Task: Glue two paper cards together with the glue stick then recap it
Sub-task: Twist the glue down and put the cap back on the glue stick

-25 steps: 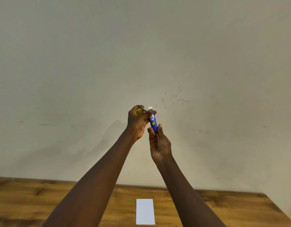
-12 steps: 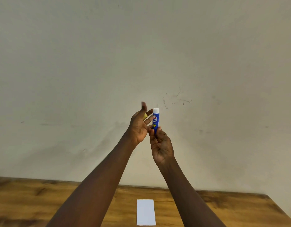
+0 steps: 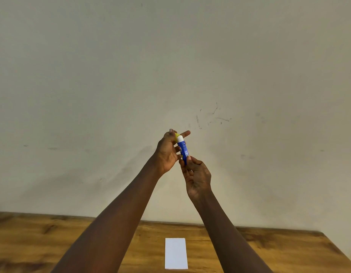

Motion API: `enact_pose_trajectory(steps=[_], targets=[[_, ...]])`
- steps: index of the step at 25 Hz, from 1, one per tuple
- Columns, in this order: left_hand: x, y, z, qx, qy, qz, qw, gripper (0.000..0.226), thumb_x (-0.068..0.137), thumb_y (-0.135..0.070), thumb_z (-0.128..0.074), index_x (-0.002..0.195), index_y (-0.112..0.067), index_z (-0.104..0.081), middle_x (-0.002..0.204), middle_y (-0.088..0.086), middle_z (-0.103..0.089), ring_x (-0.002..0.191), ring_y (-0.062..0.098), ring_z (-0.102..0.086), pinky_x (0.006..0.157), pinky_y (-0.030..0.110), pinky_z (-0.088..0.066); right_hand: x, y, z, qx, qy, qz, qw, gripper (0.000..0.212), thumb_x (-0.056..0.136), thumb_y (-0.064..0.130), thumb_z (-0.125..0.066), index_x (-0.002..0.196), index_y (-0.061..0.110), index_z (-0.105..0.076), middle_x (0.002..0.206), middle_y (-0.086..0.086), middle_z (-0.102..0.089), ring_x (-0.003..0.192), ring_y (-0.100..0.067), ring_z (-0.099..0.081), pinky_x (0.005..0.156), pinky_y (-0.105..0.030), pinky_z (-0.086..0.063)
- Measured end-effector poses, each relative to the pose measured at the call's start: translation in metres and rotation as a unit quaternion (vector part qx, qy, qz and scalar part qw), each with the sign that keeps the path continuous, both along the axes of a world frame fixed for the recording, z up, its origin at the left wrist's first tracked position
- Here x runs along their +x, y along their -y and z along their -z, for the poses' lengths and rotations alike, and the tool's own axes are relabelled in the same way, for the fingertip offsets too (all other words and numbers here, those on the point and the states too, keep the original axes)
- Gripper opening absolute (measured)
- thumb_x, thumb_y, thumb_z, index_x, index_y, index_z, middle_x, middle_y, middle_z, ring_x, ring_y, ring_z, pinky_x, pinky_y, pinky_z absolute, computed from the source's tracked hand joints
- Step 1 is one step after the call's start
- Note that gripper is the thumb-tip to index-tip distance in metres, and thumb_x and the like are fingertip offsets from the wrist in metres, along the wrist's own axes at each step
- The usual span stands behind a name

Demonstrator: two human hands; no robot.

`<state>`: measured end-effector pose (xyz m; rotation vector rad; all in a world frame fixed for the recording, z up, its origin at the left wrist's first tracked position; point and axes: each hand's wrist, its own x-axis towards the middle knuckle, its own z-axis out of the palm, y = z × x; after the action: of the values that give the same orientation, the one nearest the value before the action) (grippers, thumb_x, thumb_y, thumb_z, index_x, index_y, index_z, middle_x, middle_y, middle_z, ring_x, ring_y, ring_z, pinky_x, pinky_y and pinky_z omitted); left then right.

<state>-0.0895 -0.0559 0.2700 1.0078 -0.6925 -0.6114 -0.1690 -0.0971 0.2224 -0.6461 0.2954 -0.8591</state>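
Head view, from left to right: the left hand (image 3: 167,152) is raised in front of the pale plaster wall (image 3: 91,85), its thumb and curled fingers pinching a small yellow plastic cap (image 3: 177,135), while one finger (image 3: 185,133) sticks out straight past it to the right. Just right of that hand's palm stands the blue cylindrical glue stick (image 3: 183,149), nearly upright and leaning slightly left at the top. Its white upper end meets the cap, but whether the cap is seated on it cannot be told. Below and to the right, the right hand (image 3: 198,177) pinches the stick's lower end between thumb and fingertips, palm turned toward the left hand. Well below both hands, between the two forearms, a white rectangular paper card (image 3: 176,253) lies flat on the brown wooden desk (image 3: 279,251), long side pointing away from the person. Whether it is one sheet or two stacked cannot be told.
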Motion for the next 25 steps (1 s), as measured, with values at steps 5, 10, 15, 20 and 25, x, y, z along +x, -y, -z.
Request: enact_pose_trajectory(steps=[5, 10, 15, 20, 25], targets=[[0.0, -0.001, 0.001, 0.021, 0.04, -0.023, 0.999, 0.024, 0.099, -0.03, -0.022, 0.089, -0.022, -0.042, 0.137, 0.012, -0.049, 0.126, 0.036, -0.041, 0.109, 0.056, -0.028, 0.001, 0.004, 0.003, -0.079, -0.02, 0.069, 0.994, 0.018, 0.079, -0.009, -0.058, 0.07, 0.007, -0.058, 0.081, -0.01, -0.058, 0.085, -0.028, -0.061, 0.059, -0.02, -0.058], [0.0, -0.003, 0.003, 0.07, 0.113, -0.035, 0.991, 0.024, 0.099, -0.029, -0.024, 0.089, -0.02, -0.044, 0.127, 0.021, -0.055, 0.113, 0.032, -0.052, 0.104, 0.049, -0.035, 0.0, 0.002, 0.004, -0.123, -0.009, 0.092, 0.988, 0.019, 0.076, -0.011, -0.06, 0.064, 0.004, -0.057, 0.073, -0.011, -0.058, 0.077, -0.028, -0.062, 0.06, -0.021, -0.058], [-0.002, -0.001, 0.013, 0.044, 0.106, -0.065, 0.991, 0.027, 0.098, -0.027, -0.027, 0.079, -0.018, -0.044, 0.107, 0.021, -0.065, 0.098, 0.029, -0.055, 0.101, 0.049, -0.038, 0.004, -0.009, 0.004, -0.063, -0.012, 0.116, 0.991, 0.019, 0.075, -0.011, -0.062, 0.064, 0.004, -0.06, 0.071, -0.012, -0.059, 0.071, -0.026, -0.063, 0.051, -0.019, -0.056], [-0.002, 0.004, 0.008, 0.025, 0.123, -0.04, 0.991, 0.027, 0.097, -0.024, -0.031, 0.075, -0.016, -0.043, 0.051, -0.008, -0.069, 0.076, 0.014, -0.068, 0.094, 0.039, -0.043, 0.008, -0.015, 0.002, 0.025, -0.026, 0.103, 0.994, 0.021, 0.076, -0.009, -0.06, 0.059, 0.003, -0.058, 0.07, -0.013, -0.06, 0.067, -0.026, -0.064, 0.044, -0.019, -0.053], [-0.004, 0.003, 0.008, 0.039, 0.095, 0.026, 0.994, 0.027, 0.098, -0.029, -0.03, 0.079, -0.015, -0.044, 0.087, 0.009, -0.071, 0.1, 0.031, -0.06, 0.079, 0.033, -0.05, 0.005, -0.01, 0.006, -0.078, -0.031, 0.047, 0.995, 0.015, 0.081, -0.006, -0.053, 0.071, 0.005, -0.057, 0.077, -0.015, -0.064, 0.066, -0.024, -0.066, 0.049, -0.021, -0.055]])
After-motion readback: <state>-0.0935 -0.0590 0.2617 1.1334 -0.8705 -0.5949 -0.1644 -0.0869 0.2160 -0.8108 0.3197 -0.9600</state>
